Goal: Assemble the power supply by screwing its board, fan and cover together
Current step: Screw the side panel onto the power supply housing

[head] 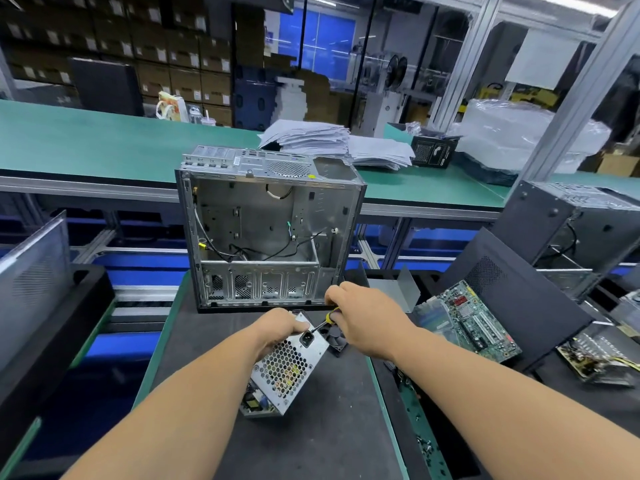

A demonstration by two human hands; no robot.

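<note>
The silver power supply point(285, 370) sits tilted on the dark mat, its honeycomb grille and black socket facing me; a board shows at its lower open end. My left hand point(277, 327) grips its top edge. My right hand point(363, 317) holds a yellow-and-black screwdriver point(325, 318), the tip pointing down-left at the supply's upper corner near the socket. A small black fan point(337, 337) lies on the mat just right of the supply, under my right hand.
An empty metal computer case point(266, 230) stands open just behind my hands. A green motherboard point(467, 320) leans at the right beside a black side panel point(519, 289). Another power supply's open board point(599, 358) lies far right. Loose screws point(424, 441) scatter along the right tray.
</note>
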